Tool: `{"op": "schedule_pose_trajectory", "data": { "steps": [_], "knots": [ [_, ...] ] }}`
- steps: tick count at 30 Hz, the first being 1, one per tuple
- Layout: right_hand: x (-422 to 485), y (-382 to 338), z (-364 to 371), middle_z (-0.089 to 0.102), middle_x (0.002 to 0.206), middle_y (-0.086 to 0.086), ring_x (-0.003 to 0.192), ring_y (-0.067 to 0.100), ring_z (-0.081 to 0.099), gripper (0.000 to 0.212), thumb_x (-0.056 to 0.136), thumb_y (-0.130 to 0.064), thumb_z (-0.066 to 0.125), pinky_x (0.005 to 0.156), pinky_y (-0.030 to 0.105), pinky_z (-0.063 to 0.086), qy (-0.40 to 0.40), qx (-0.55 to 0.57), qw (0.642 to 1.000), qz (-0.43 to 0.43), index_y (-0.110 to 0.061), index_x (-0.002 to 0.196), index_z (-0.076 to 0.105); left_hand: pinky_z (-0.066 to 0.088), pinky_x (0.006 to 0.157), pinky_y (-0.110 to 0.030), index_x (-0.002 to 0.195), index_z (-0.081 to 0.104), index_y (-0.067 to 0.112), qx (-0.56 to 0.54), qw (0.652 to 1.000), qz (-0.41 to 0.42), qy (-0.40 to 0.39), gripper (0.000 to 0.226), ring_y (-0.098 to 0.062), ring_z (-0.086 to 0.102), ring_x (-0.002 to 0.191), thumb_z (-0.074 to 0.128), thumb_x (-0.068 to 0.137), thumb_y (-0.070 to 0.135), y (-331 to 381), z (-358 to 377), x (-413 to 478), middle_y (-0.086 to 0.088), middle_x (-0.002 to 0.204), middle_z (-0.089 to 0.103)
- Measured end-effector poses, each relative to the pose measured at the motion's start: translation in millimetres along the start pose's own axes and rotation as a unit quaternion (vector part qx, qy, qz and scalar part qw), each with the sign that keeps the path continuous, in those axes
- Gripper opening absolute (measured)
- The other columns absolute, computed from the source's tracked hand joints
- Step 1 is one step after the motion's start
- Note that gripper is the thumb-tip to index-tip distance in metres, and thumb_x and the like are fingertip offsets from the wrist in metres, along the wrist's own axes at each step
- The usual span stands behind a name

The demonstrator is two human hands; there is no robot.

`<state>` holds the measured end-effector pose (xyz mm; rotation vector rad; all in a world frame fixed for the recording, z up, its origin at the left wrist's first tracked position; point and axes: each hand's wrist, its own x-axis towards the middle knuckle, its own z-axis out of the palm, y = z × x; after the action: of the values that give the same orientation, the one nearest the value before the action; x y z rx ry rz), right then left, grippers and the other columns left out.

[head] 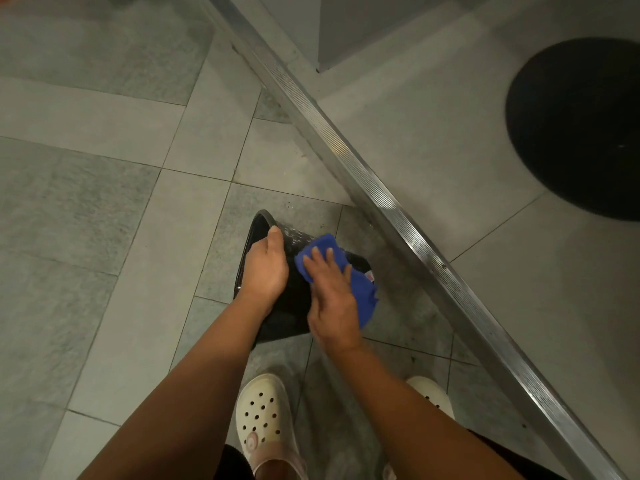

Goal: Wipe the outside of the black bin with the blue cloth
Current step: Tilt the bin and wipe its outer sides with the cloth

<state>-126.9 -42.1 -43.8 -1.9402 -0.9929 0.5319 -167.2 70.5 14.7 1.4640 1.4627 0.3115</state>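
A small black bin (pixel 294 242) lies tilted on its side on the grey tiled floor, its open rim pointing left and away from me. My left hand (pixel 265 265) grips the rim, thumb over the edge. My right hand (pixel 332 299) presses a blue cloth (pixel 360 289) flat against the bin's outer wall, fingers spread over the cloth. White specks show on the bin's wall near the rim. Most of the bin's lower side is hidden by my hands and forearms.
A ribbed metal threshold strip (pixel 381 199) runs diagonally from top centre to bottom right, just right of the bin. Beyond it lies a round black mat (pixel 581 129). My two white perforated clogs (pixel 263 417) stand on the tiles right below the bin.
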Motion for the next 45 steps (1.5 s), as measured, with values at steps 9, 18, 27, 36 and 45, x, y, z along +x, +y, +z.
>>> {"op": "schedule_pose_trajectory", "data": {
  "steps": [9,18,27,36,45],
  "knots": [
    [0.6,-14.4,1.6,0.033,0.147,0.011,0.140,0.021,0.016,0.060,0.082,0.013,0.049,0.115,0.051,0.019,0.028,-0.028,0.992,0.120,-0.006,0.137,0.037,0.041,0.060,-0.039,0.064,0.047,0.011,0.046,0.996,0.071,0.008,0.047,-0.020,0.047,0.056,0.028,0.101,0.032,1.1,3.1,-7.1,-0.008,0.059,0.049],
    [31.1,-22.0,-2.3,0.045,0.140,0.012,0.137,0.027,0.031,0.060,0.079,0.015,0.046,0.112,0.053,0.025,0.004,-0.010,0.995,0.102,-0.007,0.134,0.044,0.043,0.055,-0.031,0.068,0.053,0.010,0.045,0.994,0.095,-0.010,0.044,-0.017,0.052,0.055,0.029,0.102,0.027,-0.9,1.2,-8.3,-0.006,0.059,0.054],
    [30.7,-32.6,3.5,0.035,0.147,0.008,0.141,0.023,0.018,0.061,0.083,0.013,0.045,0.116,0.049,0.017,-0.015,-0.016,0.997,0.075,-0.010,0.139,0.037,0.049,0.064,-0.035,0.082,0.058,0.001,0.021,0.994,0.103,-0.007,0.044,-0.026,0.058,0.066,0.030,0.101,0.029,0.4,-6.4,-5.3,-0.018,0.072,0.062],
    [8.4,-8.1,-7.7,0.055,0.131,0.003,0.124,0.019,0.046,0.039,0.090,-0.012,0.053,0.106,0.035,0.037,0.050,0.059,0.994,0.075,-0.014,0.129,0.051,0.045,0.094,-0.044,0.127,0.048,0.026,-0.010,0.997,-0.002,-0.082,0.038,-0.023,0.058,0.104,0.034,0.095,0.041,6.6,-8.6,1.4,-0.004,0.110,0.062],
    [-18.1,12.3,5.8,0.043,0.132,0.011,0.125,0.026,0.043,0.035,0.090,-0.019,0.049,0.100,0.046,0.042,0.055,0.002,0.998,-0.033,-0.019,0.125,0.047,0.046,0.097,-0.048,0.118,0.057,0.018,-0.086,0.994,-0.036,-0.065,0.043,-0.022,0.062,0.103,0.028,0.099,0.042,4.2,1.5,-5.5,-0.007,0.109,0.066]
  ]
}}
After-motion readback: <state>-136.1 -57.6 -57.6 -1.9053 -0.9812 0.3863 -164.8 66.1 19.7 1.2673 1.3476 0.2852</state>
